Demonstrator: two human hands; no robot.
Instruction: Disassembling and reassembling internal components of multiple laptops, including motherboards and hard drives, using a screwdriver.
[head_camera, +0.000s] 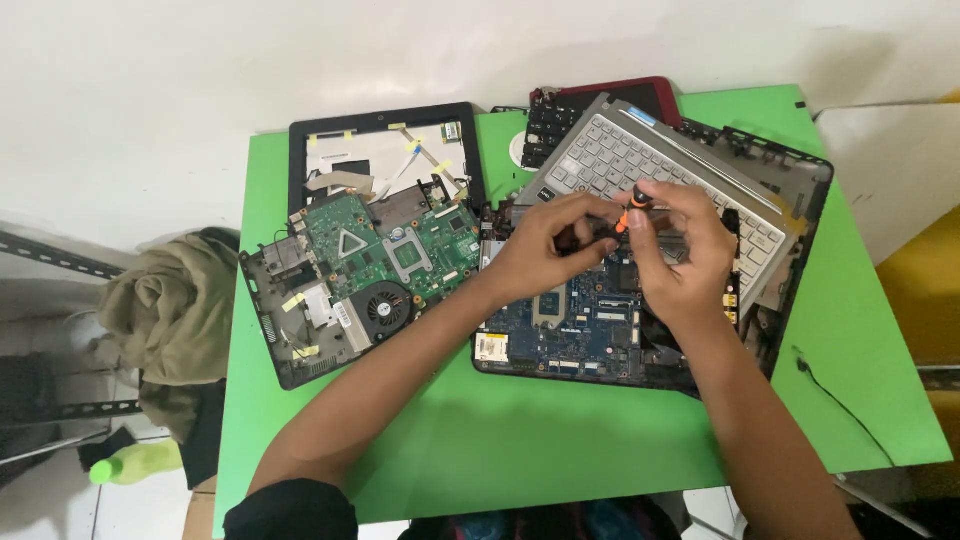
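Covering a green table (560, 450) by white wall, laptops; right hand (680, 260) grip pinches screwdriver (632, 208).

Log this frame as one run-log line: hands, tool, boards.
left hand: steadies blue-board laptop | right hand: grip on orange-handled screwdriver | green-board laptop: opened, beside | surface: green table

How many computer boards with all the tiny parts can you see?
2: a green board in the opened laptop on the left, and a blue board under both hands on the right. Others may be hidden under the keyboard.
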